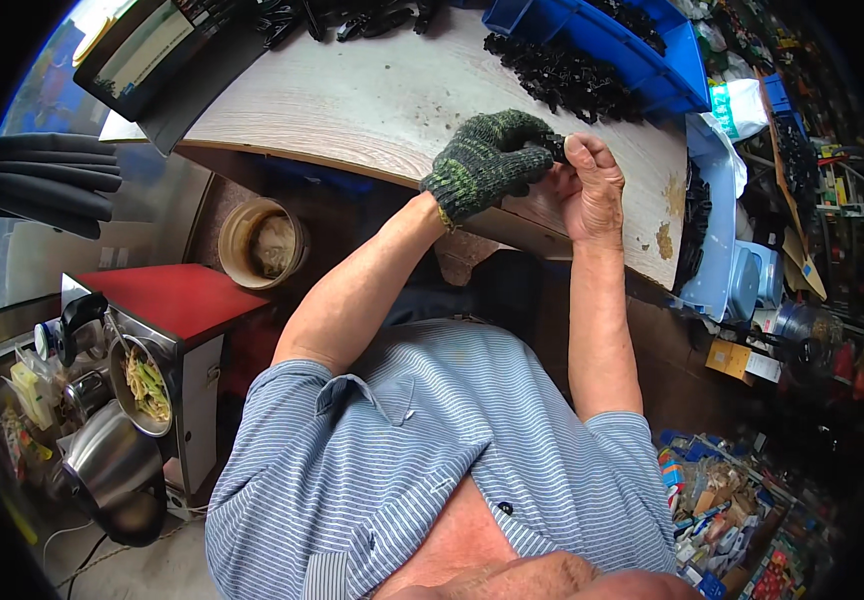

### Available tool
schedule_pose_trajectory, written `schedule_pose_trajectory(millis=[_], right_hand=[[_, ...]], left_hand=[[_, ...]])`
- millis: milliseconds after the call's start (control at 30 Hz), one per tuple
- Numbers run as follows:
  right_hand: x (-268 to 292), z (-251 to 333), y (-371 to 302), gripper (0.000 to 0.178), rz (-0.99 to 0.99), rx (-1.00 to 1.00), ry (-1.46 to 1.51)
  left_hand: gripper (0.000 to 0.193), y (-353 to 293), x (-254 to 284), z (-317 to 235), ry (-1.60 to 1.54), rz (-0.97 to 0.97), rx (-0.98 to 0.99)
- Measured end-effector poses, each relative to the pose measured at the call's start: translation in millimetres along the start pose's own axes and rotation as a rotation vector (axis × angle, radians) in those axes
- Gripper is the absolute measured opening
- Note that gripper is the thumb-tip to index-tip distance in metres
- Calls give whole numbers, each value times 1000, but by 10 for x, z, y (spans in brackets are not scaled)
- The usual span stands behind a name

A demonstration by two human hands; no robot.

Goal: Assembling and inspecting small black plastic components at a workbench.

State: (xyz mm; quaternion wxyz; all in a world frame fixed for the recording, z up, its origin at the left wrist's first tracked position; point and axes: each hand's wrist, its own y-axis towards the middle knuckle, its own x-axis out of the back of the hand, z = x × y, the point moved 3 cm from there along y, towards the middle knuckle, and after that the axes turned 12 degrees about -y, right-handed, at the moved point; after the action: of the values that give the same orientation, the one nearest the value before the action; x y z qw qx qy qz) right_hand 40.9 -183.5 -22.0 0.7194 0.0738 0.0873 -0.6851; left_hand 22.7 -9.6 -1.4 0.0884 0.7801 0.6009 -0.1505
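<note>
Over the front edge of the pale wood-grain table (352, 95), my two hands meet around a small black piece (558, 149). My left hand (492, 165) wears a dark green knit glove, its fingers closed on the piece. Bare and curled, my right hand (594, 190) pinches the piece's other side with thumb and fingers. Most of the piece is hidden, so its exact kind cannot be made out. Just beyond the hands lies a heap of small black parts (562, 75).
A blue bin (687, 75) holding black parts stands at the far right, with a light blue bin (720, 215) beside the table's right edge. More black pieces (372, 22) lie at the back. Left are a bucket (227, 245), a red-topped cabinet (167, 305) and a steel kettle (112, 455).
</note>
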Motion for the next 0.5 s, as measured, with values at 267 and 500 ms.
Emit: schedule_pose_trajectory(millis=[267, 500], right_hand=[[-12, 25, 8, 12, 36, -33, -59], [-58, 79, -15, 20, -15, -36, -132]], left_hand=[[38, 31, -7, -54, -16, -75, 51], [30, 82, 10, 33, -97, -161, -8]])
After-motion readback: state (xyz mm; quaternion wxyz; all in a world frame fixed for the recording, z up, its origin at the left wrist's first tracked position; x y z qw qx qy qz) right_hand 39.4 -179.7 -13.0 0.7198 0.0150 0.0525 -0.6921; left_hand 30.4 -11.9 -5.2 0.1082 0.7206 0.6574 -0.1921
